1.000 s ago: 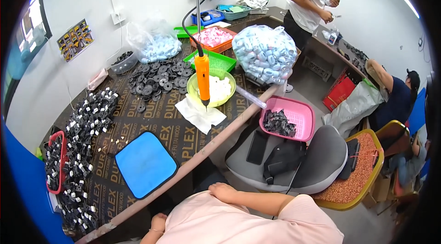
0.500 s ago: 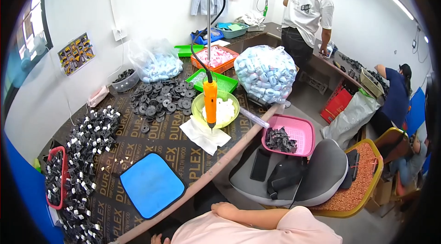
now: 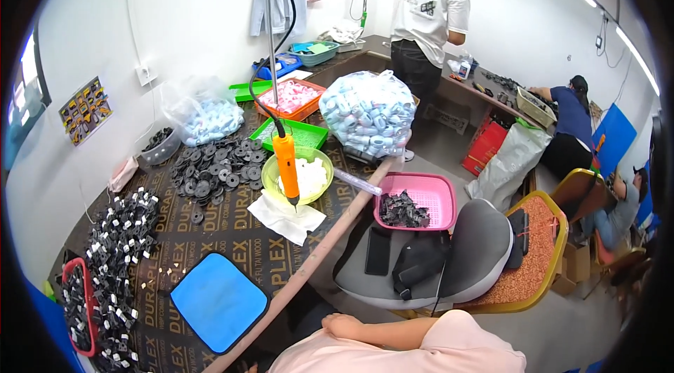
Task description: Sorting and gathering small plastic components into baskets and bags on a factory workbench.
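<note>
Blue mat [image 3: 219, 303], hanging orange screwdriver [image 3: 285, 164], right hand [image 3: 342, 326]

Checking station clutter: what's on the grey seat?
A flat black phone-like slab and a black bag lie on the grey seat. The surface beneath both is covered; whether the pink basket rests on it too, I can't tell.

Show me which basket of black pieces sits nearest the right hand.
The pink basket, beside the table's edge. The red basket is at the table's left; the grey one and pale one sit farther back.
</note>
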Available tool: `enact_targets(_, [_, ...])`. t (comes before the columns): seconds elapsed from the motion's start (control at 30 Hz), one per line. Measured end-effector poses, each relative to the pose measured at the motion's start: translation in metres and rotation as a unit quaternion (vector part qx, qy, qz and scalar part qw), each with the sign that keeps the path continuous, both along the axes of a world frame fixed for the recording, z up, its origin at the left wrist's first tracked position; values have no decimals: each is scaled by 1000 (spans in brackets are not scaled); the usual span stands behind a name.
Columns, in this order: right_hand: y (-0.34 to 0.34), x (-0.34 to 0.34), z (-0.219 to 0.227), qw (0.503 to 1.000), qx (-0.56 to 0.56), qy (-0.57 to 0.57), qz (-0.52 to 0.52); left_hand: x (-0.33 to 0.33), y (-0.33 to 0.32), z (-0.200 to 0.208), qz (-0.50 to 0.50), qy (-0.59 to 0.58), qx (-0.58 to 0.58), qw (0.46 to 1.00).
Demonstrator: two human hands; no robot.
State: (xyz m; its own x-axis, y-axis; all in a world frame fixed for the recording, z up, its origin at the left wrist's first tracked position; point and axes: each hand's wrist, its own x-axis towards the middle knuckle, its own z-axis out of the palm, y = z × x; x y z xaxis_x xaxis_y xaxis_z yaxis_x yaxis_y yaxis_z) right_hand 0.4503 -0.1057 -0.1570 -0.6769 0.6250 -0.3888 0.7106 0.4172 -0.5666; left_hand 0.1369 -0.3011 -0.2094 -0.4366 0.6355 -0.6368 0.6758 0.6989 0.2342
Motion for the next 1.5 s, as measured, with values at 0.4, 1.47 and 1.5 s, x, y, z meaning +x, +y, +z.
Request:
enact_targets(0.4, [-6,37,28,957,-227,114,-143,0,-5,16,-78,-11,57,995])
enact_targets(1.47, [196,382,197,702,603,-208,-316,2,26,-1,-123,-43,48,990])
enact_targets(1.5, [193,402,212,686,606,-205,-346,4,27,3,-123,-43,47,990])
